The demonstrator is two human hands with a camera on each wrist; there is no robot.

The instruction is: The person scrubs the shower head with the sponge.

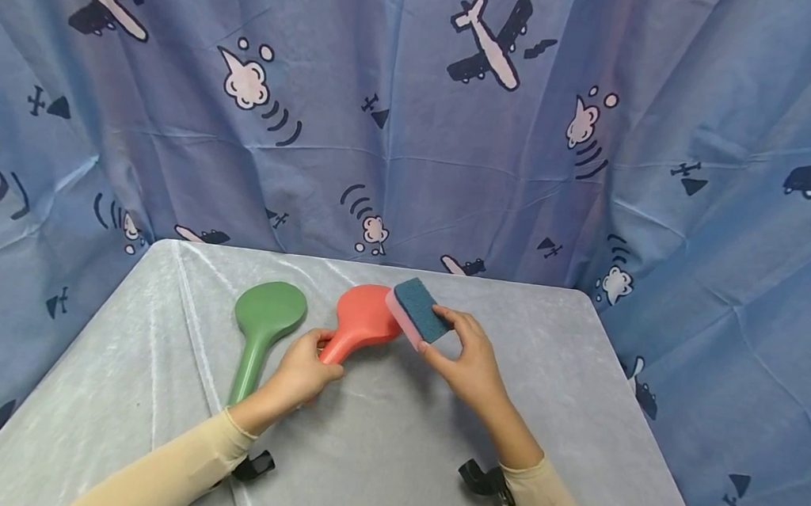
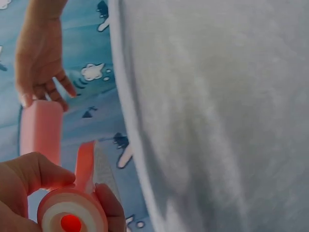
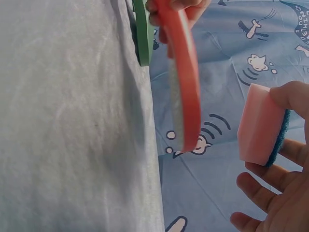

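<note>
My left hand (image 1: 302,369) grips the handle of a red, round-headed paddle (image 1: 366,313), lifted above the table. In the left wrist view, the handle's hollow end (image 2: 72,222) faces the camera. A pale grey layer (image 3: 175,104) covers the paddle's underside. My right hand (image 1: 473,367) pinches a scouring sponge (image 1: 421,308), pink foam with a dark teal scrubbing side, between thumb and fingers. From the head the sponge overlaps the paddle's right edge, but the right wrist view shows a gap between them. A similar green paddle (image 1: 268,310) lies left of my left hand.
A pale grey velvety cloth (image 1: 389,458) covers the table. Behind and beside it hangs a blue curtain (image 1: 335,57) printed with airplanes and clouds. Black straps with mounts (image 1: 254,466) sit at both wrists.
</note>
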